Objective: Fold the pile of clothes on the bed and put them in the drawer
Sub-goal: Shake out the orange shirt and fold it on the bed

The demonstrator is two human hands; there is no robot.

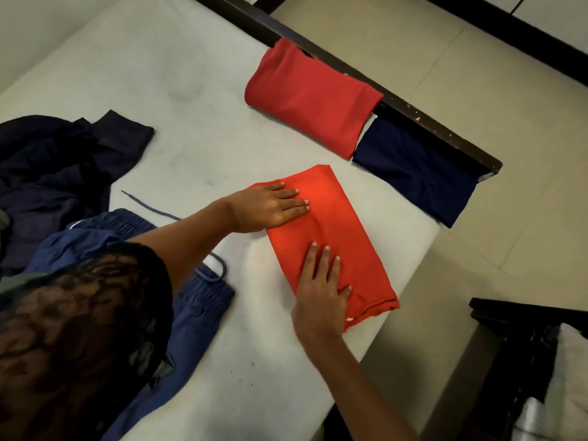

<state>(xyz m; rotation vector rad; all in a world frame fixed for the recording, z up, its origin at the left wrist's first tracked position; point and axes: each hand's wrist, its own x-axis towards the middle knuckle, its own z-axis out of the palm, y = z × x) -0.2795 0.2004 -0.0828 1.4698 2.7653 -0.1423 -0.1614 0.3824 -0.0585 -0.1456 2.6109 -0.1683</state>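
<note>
- L hand (270, 209) laid flat on orange garment (337, 237); fingers straight and close together, pressed on far-left part of cloth; nothing gripped.
- R hand (321, 292) also flat on same garment, at near end; fingers straight, slightly spread; nothing gripped.
- Orange garment folded to narrow rectangle, lying on bed (152, 74) near corner of mattress.
- Red garment (308, 97) folded, set further along mattress against dark bed frame (423, 119).
- Navy garment (413, 176) folded, touching red one; one end extends past mattress edge.
- Dark pile (47, 173) of unfolded clothes noted at left of bed.
- Blue shorts (194, 316) w/ drawstring (152, 209) spread unfolded under L arm.
- Dark furniture (521, 338) seen at lower right beside bed; type cannot be told.
</note>
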